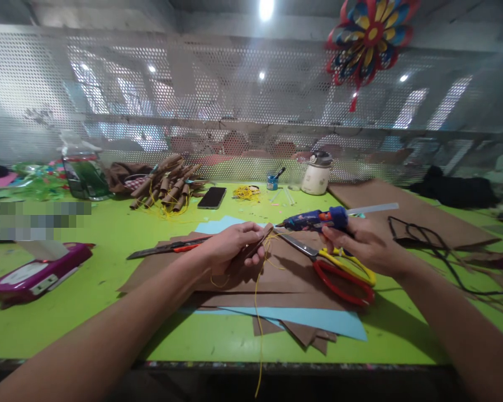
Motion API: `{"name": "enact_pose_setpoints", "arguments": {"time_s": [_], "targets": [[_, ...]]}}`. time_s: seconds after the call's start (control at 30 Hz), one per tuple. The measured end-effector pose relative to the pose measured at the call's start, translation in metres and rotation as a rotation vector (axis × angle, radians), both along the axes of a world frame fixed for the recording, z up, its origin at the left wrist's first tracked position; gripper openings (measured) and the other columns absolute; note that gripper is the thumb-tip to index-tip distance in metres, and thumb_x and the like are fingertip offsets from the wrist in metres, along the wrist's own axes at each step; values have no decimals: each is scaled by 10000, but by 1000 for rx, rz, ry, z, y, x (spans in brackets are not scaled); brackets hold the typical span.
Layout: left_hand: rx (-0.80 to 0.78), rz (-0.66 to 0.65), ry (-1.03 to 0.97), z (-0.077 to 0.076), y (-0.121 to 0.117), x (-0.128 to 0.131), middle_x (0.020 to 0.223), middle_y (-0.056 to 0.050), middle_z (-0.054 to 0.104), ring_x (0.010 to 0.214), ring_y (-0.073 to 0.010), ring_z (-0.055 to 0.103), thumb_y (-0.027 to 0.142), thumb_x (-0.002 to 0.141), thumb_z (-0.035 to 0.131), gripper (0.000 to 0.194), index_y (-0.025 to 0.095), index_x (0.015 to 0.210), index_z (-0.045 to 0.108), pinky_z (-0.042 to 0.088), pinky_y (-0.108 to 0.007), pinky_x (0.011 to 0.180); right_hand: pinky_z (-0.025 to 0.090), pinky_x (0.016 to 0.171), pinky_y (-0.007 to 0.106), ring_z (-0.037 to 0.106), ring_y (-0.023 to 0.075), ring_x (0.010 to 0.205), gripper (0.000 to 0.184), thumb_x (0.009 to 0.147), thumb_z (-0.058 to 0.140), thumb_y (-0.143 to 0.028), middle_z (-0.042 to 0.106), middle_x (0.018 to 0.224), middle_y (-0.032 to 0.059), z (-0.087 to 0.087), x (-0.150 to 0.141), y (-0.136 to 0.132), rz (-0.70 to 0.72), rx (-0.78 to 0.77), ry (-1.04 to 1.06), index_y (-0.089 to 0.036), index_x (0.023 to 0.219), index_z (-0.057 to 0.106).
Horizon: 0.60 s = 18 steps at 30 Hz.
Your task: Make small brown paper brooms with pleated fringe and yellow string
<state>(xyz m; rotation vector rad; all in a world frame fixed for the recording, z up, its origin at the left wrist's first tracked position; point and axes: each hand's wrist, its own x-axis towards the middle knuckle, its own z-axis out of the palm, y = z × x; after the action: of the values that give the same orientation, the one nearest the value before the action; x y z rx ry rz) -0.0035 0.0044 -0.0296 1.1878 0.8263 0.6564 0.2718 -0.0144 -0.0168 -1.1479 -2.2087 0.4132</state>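
My left hand (235, 245) is closed around a small rolled piece of brown paper (262, 241), held just above the stacked sheets. A yellow string (257, 312) hangs from the roll and runs down past the table's front edge. In my right hand (360, 243) is a blue glue gun (314, 219), with a clear glue stick (373, 209) jutting from its rear. The gun's nozzle points left, close to the roll's upper end; whether they touch I cannot tell. Beneath lie brown paper sheets (230, 283) and light blue paper (318, 319).
Scissors with red and yellow handles (343, 276) lie by my right hand, dark scissors (163, 247) left. A phone (212, 197), brown paper rolls (167, 184), a yellow string pile (247, 193) and white jug (316, 176) stand behind. A purple power strip (42, 273) sits left; black cord (444, 259) right.
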Motion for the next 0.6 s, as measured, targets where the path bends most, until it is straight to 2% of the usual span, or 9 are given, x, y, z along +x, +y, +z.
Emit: {"name": "enact_pose_setpoints", "arguments": {"time_s": [0.1,0.2,0.33,0.47,0.6], "targets": [[2,-8,-4,0,1,-1,631,-7,586,448,-60,489,285,867,553,158,172,842,445,330,-183,442,459,581,293,585,172,633,383,917,410,-476,636,695,51,0,4,4,-43,38,7,-175,758,588],[-17,1,-7,1,0,0,640,-11,587,434,-55,476,308,875,543,168,173,859,444,320,-179,433,432,541,287,580,176,604,370,892,452,-482,653,707,60,-1,6,11,-177,150,-65,-174,779,624],[-21,11,6,2,0,1,635,-7,582,419,-53,470,377,869,548,228,180,844,434,315,-176,418,424,576,286,597,202,680,308,808,564,-441,677,799,81,-10,17,30,-323,246,-216,-164,889,672],[53,-16,-9,-2,1,0,619,11,568,400,-48,450,448,858,540,282,185,839,440,291,-166,385,414,617,275,610,219,758,255,759,587,-360,692,846,88,-28,37,55,-431,128,-400,-164,875,702],[88,-8,-10,-3,0,0,580,23,560,393,-52,435,478,870,499,293,198,834,418,271,-152,361,408,634,263,617,226,796,238,723,598,-259,702,894,105,-41,51,69,-413,-3,-452,-147,897,714]]}}
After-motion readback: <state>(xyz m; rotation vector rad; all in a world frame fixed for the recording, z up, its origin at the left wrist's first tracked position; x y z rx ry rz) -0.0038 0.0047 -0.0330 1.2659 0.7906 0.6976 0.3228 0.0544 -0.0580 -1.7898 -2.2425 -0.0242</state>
